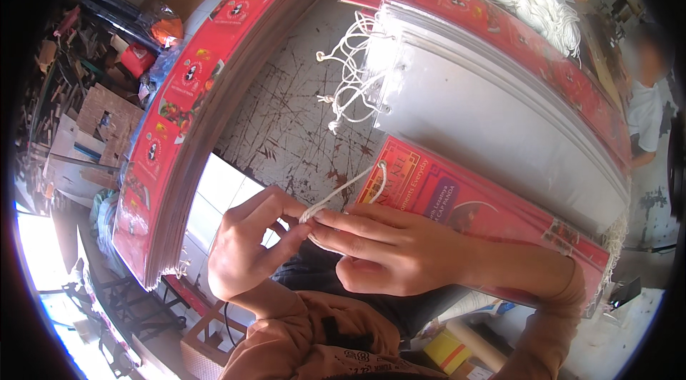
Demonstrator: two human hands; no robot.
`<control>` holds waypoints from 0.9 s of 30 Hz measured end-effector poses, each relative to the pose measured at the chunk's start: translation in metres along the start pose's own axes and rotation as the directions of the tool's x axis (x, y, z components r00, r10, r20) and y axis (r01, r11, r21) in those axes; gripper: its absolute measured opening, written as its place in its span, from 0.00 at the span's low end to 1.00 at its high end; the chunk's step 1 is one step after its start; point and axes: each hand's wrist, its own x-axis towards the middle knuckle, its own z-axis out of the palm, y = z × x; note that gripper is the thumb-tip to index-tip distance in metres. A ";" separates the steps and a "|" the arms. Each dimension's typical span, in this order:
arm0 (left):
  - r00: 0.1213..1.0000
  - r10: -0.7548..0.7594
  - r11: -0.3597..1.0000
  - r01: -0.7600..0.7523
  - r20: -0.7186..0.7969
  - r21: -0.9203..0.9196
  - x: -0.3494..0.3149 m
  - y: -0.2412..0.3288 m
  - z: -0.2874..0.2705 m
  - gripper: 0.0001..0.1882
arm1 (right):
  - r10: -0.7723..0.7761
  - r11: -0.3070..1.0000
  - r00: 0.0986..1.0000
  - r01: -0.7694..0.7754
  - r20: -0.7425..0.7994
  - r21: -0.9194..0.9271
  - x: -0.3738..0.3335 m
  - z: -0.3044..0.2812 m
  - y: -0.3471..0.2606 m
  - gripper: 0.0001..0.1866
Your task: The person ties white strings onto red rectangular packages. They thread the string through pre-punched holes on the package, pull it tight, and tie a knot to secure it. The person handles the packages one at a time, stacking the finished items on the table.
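A white cord (pixel 348 185) loops through the hole at the corner of a red printed sign (pixel 493 219), which lies in front of me on the right. Both ends of the loop come together between my hands. My left hand (pixel 250 241) pinches the cord between thumb and fingers. Close against it, my right hand (pixel 400 248) also has its fingers closed on the cord, with its forearm across the sign. Where the cord meets the fingertips it looks twisted or knotted; the fingers partly hide it.
On the left stands a long stack of red signs (pixel 182 94). A pile of signs with pale backs (pixel 493 101) and knotted cord loops (pixel 350 73) lies at right. Behind it rests a skein of white cord (pixel 525 5). A person (pixel 645 112) is at the far right.
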 end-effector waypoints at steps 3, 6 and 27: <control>0.999 0.045 0.992 -0.048 -0.027 -0.115 0.002 -0.006 0.001 0.08 | 0.037 0.997 0.994 -0.030 -0.104 0.065 0.000 -0.004 -0.002 0.07; 0.989 -0.083 0.883 0.018 -0.120 -0.470 0.009 -0.001 0.022 0.08 | 0.061 0.991 0.977 -0.035 -0.203 0.127 -0.004 -0.009 0.000 0.06; 0.998 0.061 0.704 -0.038 0.006 -0.709 0.026 0.011 0.056 0.18 | 0.215 0.977 0.895 -0.198 -0.392 0.084 0.000 -0.028 0.007 0.09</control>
